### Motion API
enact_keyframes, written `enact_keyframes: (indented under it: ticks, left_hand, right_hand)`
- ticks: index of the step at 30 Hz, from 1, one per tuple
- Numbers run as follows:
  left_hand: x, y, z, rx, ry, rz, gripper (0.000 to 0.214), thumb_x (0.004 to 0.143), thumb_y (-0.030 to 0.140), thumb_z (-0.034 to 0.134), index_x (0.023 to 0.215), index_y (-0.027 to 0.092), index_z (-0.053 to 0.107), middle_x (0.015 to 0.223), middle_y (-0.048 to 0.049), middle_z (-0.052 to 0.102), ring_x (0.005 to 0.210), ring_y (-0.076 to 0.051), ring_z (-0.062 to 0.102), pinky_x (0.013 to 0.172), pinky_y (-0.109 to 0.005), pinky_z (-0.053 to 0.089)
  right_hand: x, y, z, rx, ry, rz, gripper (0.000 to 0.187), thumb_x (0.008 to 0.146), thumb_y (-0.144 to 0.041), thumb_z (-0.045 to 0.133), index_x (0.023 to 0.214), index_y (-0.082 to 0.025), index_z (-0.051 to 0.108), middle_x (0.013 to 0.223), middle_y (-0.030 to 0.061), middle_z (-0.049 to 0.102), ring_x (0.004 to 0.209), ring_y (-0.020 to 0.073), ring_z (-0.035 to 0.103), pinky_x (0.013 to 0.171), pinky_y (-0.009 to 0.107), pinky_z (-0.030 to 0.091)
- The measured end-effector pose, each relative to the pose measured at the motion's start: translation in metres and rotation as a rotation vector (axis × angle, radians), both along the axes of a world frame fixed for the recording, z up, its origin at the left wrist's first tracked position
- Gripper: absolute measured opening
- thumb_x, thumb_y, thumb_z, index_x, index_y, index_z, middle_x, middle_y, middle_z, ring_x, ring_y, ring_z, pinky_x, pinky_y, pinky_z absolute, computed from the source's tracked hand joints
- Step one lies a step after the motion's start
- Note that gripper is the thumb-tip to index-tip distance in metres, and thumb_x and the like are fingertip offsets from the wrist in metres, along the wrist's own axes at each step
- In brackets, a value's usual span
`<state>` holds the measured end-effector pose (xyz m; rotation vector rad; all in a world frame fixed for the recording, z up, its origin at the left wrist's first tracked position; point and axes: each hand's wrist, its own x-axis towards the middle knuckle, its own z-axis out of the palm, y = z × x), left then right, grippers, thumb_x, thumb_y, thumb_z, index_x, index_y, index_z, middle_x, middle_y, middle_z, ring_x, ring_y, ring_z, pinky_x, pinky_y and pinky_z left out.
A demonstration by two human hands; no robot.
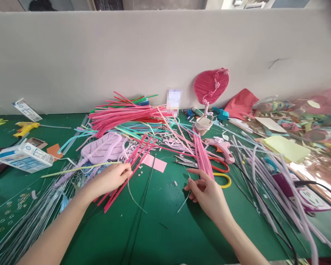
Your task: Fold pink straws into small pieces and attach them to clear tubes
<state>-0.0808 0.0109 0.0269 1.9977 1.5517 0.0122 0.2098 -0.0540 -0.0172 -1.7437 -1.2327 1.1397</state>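
My left hand (pixel 114 178) is closed in a pinch in the middle left. A thin pale strand (pixel 134 198) curves down from its fingertips, beside crossed pink pipe cleaners (pixel 114 200). Pinched between thumb and forefinger of my right hand (pixel 205 191) is another thin pale strand (pixel 184 202), its lower end angled towards the table. I cannot tell whether the two strands are one piece. Just beyond the right hand lie a bundle of pink pipe cleaners (pixel 202 158) and scissors (pixel 222 179) with red and yellow handles. A dark thin wire (pixel 143 209) lies between my hands.
A large pile of pink pipe cleaners (pixel 121 117) lies at the back, with a lilac leaf shape (pixel 102 147) in front. A pink leaf (pixel 211 86) stands in a small pot (pixel 203 126). Glue guns (pixel 222 147), a carton (pixel 27 158), metal wires (pixel 38 217) and a power strip (pixel 306 198) flank the work area.
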Motion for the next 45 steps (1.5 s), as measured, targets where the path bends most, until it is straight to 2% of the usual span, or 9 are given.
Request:
enact_keyframes:
  ticks: [8,11,15,18,25,33,39,42,45]
  left_hand:
    - [0.007,0.009,0.016,0.15,0.226,-0.067,0.03,0.091,0.044,0.041,0.076,0.023,0.054,0.069,0.0,0.062,0.063,-0.02,0.059,0.053,-0.027,0.035]
    - [-0.002,0.001,0.014,0.277,0.164,-0.146,0.032,0.086,0.05,0.054,0.104,0.025,0.063,0.103,-0.0046,0.067,0.091,-0.024,0.065,0.07,-0.03,0.048]
    - [-0.012,-0.021,0.001,0.295,0.149,-0.391,0.086,0.063,0.055,0.078,0.14,0.041,0.042,0.153,-0.0076,0.034,0.134,-0.037,0.04,0.095,-0.046,0.047]
    - [-0.007,-0.036,-0.015,0.304,0.11,-0.432,0.091,0.063,0.06,0.076,0.143,0.041,0.037,0.156,-0.0082,0.028,0.141,-0.039,0.027,0.104,-0.057,0.038]
    - [0.031,-0.055,-0.042,0.382,0.039,-0.397,0.078,0.078,0.066,0.058,0.144,0.027,0.041,0.155,-0.012,0.029,0.142,-0.033,0.027,0.111,-0.055,0.031]
    - [0.013,-0.038,-0.025,0.403,0.109,-0.497,0.1,0.069,0.078,0.054,0.151,0.031,0.021,0.158,-0.0082,0.024,0.144,-0.037,0.017,0.113,-0.062,0.021]
    - [-0.011,-0.018,-0.038,0.44,0.184,-0.478,0.08,0.087,0.063,0.046,0.152,0.034,0.012,0.159,-0.006,0.021,0.144,-0.032,0.021,0.113,-0.056,0.024]
    - [-0.022,-0.013,-0.046,0.547,0.247,-0.399,0.054,0.099,0.038,0.033,0.151,0.03,0.02,0.155,-0.0058,0.031,0.143,-0.027,0.026,0.113,-0.055,0.024]
    - [-0.026,-0.01,-0.047,0.687,0.272,-0.32,0.05,0.098,0.022,0.03,0.147,0.022,0.033,0.152,-0.0123,0.037,0.141,-0.029,0.032,0.111,-0.054,0.03]
  right_hand:
    - [-0.01,-0.006,-0.002,0.151,-0.353,0.287,0.03,0.091,-0.04,0.046,0.111,-0.022,0.059,0.071,0.0,0.066,0.058,0.017,0.061,0.057,0.029,0.049]
    - [-0.009,-0.007,0.003,0.188,-0.495,0.411,0.029,0.091,-0.04,0.05,0.113,-0.023,0.059,0.083,0.0023,0.066,0.066,0.0177,0.063,0.061,0.031,0.051]
    - [-0.008,-0.01,0.007,0.252,-0.629,0.552,0.032,0.084,-0.042,0.064,0.109,-0.024,0.062,0.101,0.0061,0.063,0.088,0.0228,0.065,0.068,0.033,0.055]
    - [-0.007,-0.01,0.006,0.286,-0.697,0.581,0.025,0.084,-0.04,0.064,0.102,-0.023,0.063,0.101,0.0069,0.061,0.092,0.0238,0.064,0.069,0.034,0.056]
    - [0.009,-0.013,0.007,0.336,-0.755,0.579,0.023,0.08,-0.042,0.069,0.094,-0.025,0.066,0.107,0.0085,0.055,0.095,0.0254,0.061,0.075,0.039,0.056]
    - [0.011,-0.014,0.014,0.448,-0.828,0.576,0.052,0.074,-0.056,0.069,0.12,-0.033,0.063,0.132,0.0134,0.048,0.119,0.0361,0.049,0.093,0.055,0.049]
    - [-0.023,-0.004,0.008,0.429,-0.843,0.671,0.069,0.079,-0.061,0.06,0.138,-0.026,0.05,0.143,0.0204,0.045,0.134,0.0412,0.038,0.1,0.059,0.042]
    - [-0.03,0.007,0.004,0.415,-0.823,0.777,0.079,0.077,-0.062,0.061,0.14,-0.016,0.048,0.149,0.0211,0.037,0.139,0.0407,0.029,0.109,0.061,0.032]
    - [-0.029,0.014,0.004,0.395,-0.747,0.872,0.087,0.076,-0.063,0.062,0.142,-0.01,0.043,0.151,0.0212,0.032,0.142,0.0373,0.023,0.113,0.06,0.025]
